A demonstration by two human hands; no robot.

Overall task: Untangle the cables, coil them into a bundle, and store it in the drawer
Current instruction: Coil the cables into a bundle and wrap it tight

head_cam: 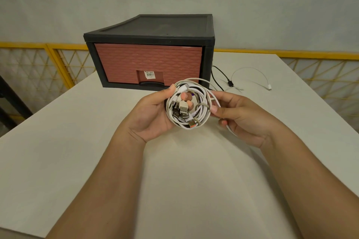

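Head view: a single camera looks forward and down over both forearms.
Cable bundle (pixel 187 105): a coil of mostly white cables with several plugs gathered at its middle, held above the table (pixel 77 141) between the two hands.
Left hand (pixel 153 114): at 9 o'clock of the coil, with the thumb on its top and the fingers curled through its middle, gripping it.
Right hand (pixel 239 116): at 3 o'clock of the coil, where fingertips pinch the rim. A white strand runs down through the fingers.
Drawer (pixel 147 62): at 12 o'clock, just behind the coil. The reddish front is closed inside the black frame (pixel 207 52), and its handle (pixel 151 84) is nearest the left thumb.
Loose cables: one black cable (pixel 217 77) and one white cable (pixel 252 72) lie on the table at 2 o'clock, beside the frame.
Edges: the table's left edge runs from 7 to 10 o'clock and its right edge passes 3 o'clock. A yellow railing (pixel 58 48) stands beyond both.
Open room: the tabletop spreads from under the hands toward 6 o'clock.
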